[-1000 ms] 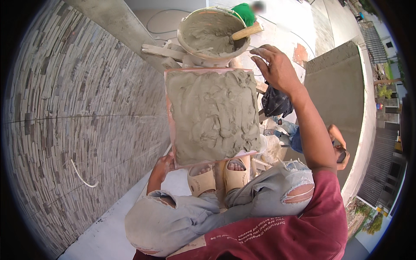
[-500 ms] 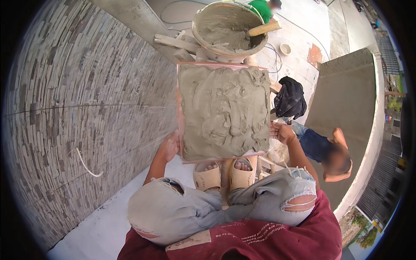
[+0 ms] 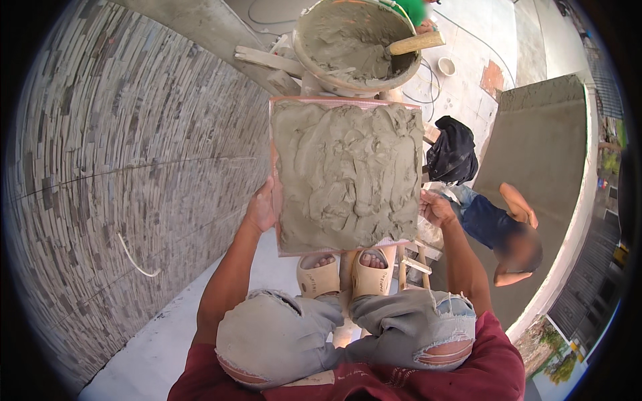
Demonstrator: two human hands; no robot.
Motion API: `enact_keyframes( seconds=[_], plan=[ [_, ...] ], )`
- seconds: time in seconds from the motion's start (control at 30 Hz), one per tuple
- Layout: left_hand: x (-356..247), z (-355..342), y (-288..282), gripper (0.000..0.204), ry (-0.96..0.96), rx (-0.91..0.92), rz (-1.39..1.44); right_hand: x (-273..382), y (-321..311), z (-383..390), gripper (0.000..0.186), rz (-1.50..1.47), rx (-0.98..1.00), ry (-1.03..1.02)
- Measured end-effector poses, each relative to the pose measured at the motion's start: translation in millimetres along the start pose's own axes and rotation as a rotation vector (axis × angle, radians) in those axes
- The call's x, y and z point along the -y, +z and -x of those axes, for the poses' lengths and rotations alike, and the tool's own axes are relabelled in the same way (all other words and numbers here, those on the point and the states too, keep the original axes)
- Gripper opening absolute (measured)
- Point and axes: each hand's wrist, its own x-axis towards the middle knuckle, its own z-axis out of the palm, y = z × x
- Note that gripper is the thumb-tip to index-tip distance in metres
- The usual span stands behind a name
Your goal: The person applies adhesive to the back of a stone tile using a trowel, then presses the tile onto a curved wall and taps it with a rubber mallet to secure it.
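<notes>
A square tile (image 3: 275, 175) lies between my hands, its upper face spread with thick, ridged grey mortar (image 3: 348, 177). Only a thin reddish rim of the tile shows round the mortar. My left hand (image 3: 261, 206) grips the tile's left edge, with the fingers partly hidden beneath. On the opposite side, my right hand (image 3: 436, 207) holds the right edge near the lower corner. Just beyond the far edge stands a bucket (image 3: 304, 60) of wet mortar. A wooden-handled tool (image 3: 416, 43) rests in it, its working end sunk in the mix.
A stone-patterned tiled wall (image 3: 147, 134) rises on my left, with a white cord (image 3: 134, 257) on it. Below right are wooden ladder rungs (image 3: 417, 264). A black cloth (image 3: 452, 150) hangs at right. One person (image 3: 491, 217) is lower right; another in green (image 3: 412, 9) is behind the bucket.
My left hand has moved farther up the tile's left edge, and both arms reach out more. My knees have shifted lower in view. The tile stays in both hands.
</notes>
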Motion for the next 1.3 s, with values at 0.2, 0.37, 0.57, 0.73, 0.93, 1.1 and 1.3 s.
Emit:
enact_keyframes(
  seconds=[0.2, 0.37, 0.57, 0.73, 0.93, 1.1, 1.3],
  plan=[
    [-7, -2, 4, 0.065, -0.012, -0.088, -0.007, -13, -24, 32, 0.026, -0.18, 0.115, -0.066],
    [-49, 53, 55, 0.062, -0.084, -0.247, -0.005, 37, 59, 105, 0.031, -0.106, 0.086, -0.069],
    [-75, 136, 118, 0.062, -0.218, -0.259, 0.001, 62, 105, 241, 0.03, -0.074, 0.005, -0.079],
    [-95, 231, 177, 0.064, -0.248, -0.224, -0.127, 62, 126, 370, 0.026, -0.075, -0.207, -0.06],
    [-80, 337, 202, 0.061, -0.319, -0.4, -0.303, 66, 200, 490, 0.031, -0.142, -0.386, -0.023],
    [-84, 411, 220, 0.063, -0.339, -0.498, -0.24, 58, 225, 541, 0.034, -0.171, -0.388, 0.049],
    [-91, 463, 205, 0.063, -0.221, -0.588, -0.34, 65, 255, 550, 0.038, -0.218, -0.301, 0.078]
  ],
)
